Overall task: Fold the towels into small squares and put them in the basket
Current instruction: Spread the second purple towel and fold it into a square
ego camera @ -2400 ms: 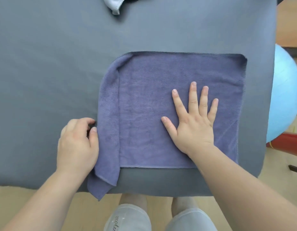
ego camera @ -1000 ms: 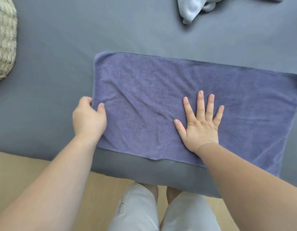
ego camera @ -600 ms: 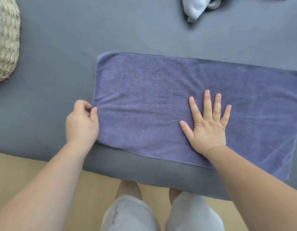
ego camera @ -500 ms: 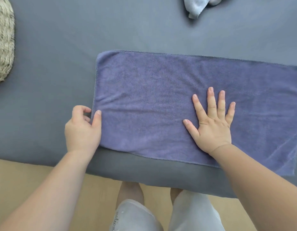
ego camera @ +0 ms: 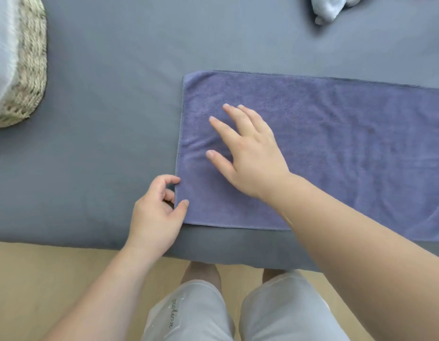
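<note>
So the purple towel point(ego camera: 336, 143) is lying flat on the grey table point(ego camera: 102, 156) by the front edge, running off to my right. My left hand point(ego camera: 154, 215) is pinching its left edge near the close corner, thumb on top, while my right hand point(ego camera: 250, 163) is resting on it with fingers straight. The wicker basket point(ego camera: 29, 70) is sitting well off to the left.

Soft, even daylight, faint shadows, slight overall blur and wide-angle edge bending.
</note>
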The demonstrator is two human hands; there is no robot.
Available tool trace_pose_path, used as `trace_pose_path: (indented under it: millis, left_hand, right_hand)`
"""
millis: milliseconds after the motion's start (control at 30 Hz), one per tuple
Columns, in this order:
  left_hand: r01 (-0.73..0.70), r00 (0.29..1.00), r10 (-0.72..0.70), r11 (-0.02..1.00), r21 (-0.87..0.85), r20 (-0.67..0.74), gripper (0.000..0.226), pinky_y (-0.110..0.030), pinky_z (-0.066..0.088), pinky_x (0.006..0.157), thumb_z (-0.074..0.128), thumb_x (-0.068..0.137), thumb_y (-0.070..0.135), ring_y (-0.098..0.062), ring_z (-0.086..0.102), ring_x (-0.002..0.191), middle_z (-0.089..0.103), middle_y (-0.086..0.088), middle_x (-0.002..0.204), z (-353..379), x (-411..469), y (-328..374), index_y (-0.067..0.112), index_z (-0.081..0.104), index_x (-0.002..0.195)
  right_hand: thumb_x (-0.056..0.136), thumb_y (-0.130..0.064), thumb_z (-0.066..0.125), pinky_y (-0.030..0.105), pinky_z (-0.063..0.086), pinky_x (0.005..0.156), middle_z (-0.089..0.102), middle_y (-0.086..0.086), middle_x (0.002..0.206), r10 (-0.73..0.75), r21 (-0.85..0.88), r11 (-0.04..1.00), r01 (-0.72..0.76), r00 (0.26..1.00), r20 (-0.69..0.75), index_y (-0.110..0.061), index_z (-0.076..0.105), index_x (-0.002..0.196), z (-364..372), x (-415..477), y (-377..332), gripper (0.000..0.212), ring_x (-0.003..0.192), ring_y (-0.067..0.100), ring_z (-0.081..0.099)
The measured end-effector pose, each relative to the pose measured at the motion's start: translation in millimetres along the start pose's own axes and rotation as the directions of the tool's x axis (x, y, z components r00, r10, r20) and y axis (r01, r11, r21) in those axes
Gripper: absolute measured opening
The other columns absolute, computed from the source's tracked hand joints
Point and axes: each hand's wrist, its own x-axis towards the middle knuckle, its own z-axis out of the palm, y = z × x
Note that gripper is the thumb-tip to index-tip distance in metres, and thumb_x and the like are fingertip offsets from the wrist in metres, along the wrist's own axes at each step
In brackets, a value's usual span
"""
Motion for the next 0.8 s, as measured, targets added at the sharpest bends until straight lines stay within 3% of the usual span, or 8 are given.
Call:
trace_pose_path:
  millis: [67, 167, 233, 333, 433, 533, 633, 800]
  left_hand:
    - [0.0, 1.0, 0.001, 0.999, 0.045, -0.023, 0.039, -0.028, 0.047, 0.064, 0.072, 0.085, 0.014, -0.01, 0.055, 0.057, 0.064, 0.007, 0.072, -5.6, 1.4, -2.9, 0.036, 0.051, 0.11]
    - [0.058, 0.998, -0.057, 0.998, 0.035, -0.032, 0.037, -0.027, 0.049, 0.066, 0.074, 0.085, 0.018, -0.009, 0.06, 0.06, 0.066, 0.009, 0.07, -11.6, 4.5, -8.3, 0.035, 0.052, 0.108]
    - [0.074, 0.997, -0.074, 0.997, 0.034, -0.002, 0.034, -0.025, 0.047, 0.066, 0.077, 0.083, 0.021, -0.005, 0.06, 0.06, 0.067, 0.013, 0.07, -12.7, 6.3, -10.8, 0.034, 0.055, 0.106]
    - [0.058, 0.998, -0.058, 0.996, 0.075, 0.005, 0.03, -0.025, 0.047, 0.065, 0.08, 0.079, 0.027, -0.002, 0.059, 0.061, 0.066, 0.017, 0.068, -12.6, 9.0, -10.4, 0.032, 0.059, 0.1]
    - [0.017, 1.0, -0.019, 0.983, 0.182, 0.004, 0.02, -0.03, 0.05, 0.064, 0.079, 0.079, 0.027, -0.004, 0.058, 0.063, 0.063, 0.011, 0.063, -10.6, 11.5, -9.8, 0.029, 0.059, 0.083]
    - [-0.057, 0.998, 0.06, 0.962, 0.268, -0.002, 0.021, -0.034, 0.051, 0.065, 0.077, 0.079, 0.025, -0.008, 0.057, 0.068, 0.06, 0.008, 0.062, -7.4, 11.6, -10.6, 0.025, 0.057, 0.07]
    - [-0.093, 0.996, 0.094, 0.961, 0.259, 0.009, 0.023, -0.034, 0.051, 0.064, 0.075, 0.077, 0.021, -0.007, 0.056, 0.066, 0.059, 0.01, 0.062, -7.9, 8.6, -9.2, 0.026, 0.055, 0.065]
    - [-0.098, 0.995, 0.091, 0.977, 0.192, 0.046, 0.021, -0.033, 0.05, 0.058, 0.072, 0.074, 0.018, -0.014, 0.053, 0.057, 0.059, 0.009, 0.06, -7.9, -4.0, 11.0, 0.022, 0.054, 0.065]
  right_hand:
    - [0.095, -0.058, 0.046, 0.05, 0.037, 0.109, 0.041, 0.012, 0.152, 0.015, -0.017, 1.0, -0.014, 1.0, 0.017, -0.024, 0.047, 0.149, 3.0, 34.6, -23.3, 0.063, 0.137, 0.037, 0.037]
    - [0.095, -0.061, 0.044, 0.044, 0.035, 0.105, 0.035, 0.007, 0.151, 0.061, -0.136, 0.99, -0.049, 0.994, 0.09, -0.038, 0.036, 0.153, 6.7, 74.2, -44.6, 0.062, 0.133, 0.031, 0.034]
    - [0.094, -0.063, 0.044, 0.044, 0.035, 0.101, 0.033, 0.007, 0.148, 0.096, -0.238, 0.969, -0.068, 0.989, 0.11, -0.042, 0.038, 0.148, 9.7, 89.1, -48.4, 0.059, 0.13, 0.031, 0.034]
    - [0.094, -0.058, 0.048, 0.044, 0.036, 0.095, 0.033, 0.007, 0.146, 0.126, -0.334, 0.939, -0.081, 0.985, 0.116, -0.034, 0.04, 0.145, 15.8, 96.6, -50.5, 0.057, 0.125, 0.032, 0.035]
    - [0.094, -0.03, 0.056, 0.037, 0.037, 0.081, 0.034, 0.008, 0.147, 0.136, -0.327, 0.938, -0.112, 0.989, 0.052, -0.02, 0.039, 0.147, 21.9, 96.3, -50.0, 0.056, 0.116, 0.031, 0.041]
    - [0.096, -0.025, 0.054, 0.04, 0.047, 0.083, 0.043, 0.006, 0.138, 0.141, -0.17, 0.975, -0.143, 0.99, -0.028, -0.012, 0.05, 0.135, 17.2, 94.8, -44.5, 0.042, 0.111, 0.029, 0.047]
    - [0.1, -0.03, 0.05, 0.04, 0.046, 0.095, 0.05, 0.002, 0.132, 0.202, 0.174, 0.965, -0.195, 0.979, -0.027, -0.012, 0.057, 0.129, 8.0, 93.5, -39.2, 0.035, 0.115, 0.025, 0.05]
    - [0.103, -0.026, 0.051, 0.029, 0.044, 0.105, 0.056, -0.006, 0.131, 0.391, 0.635, 0.697, -0.332, 0.919, 0.051, -0.016, 0.058, 0.139, -17.1, 84.0, -27.5, 0.038, 0.111, 0.005, 0.057]
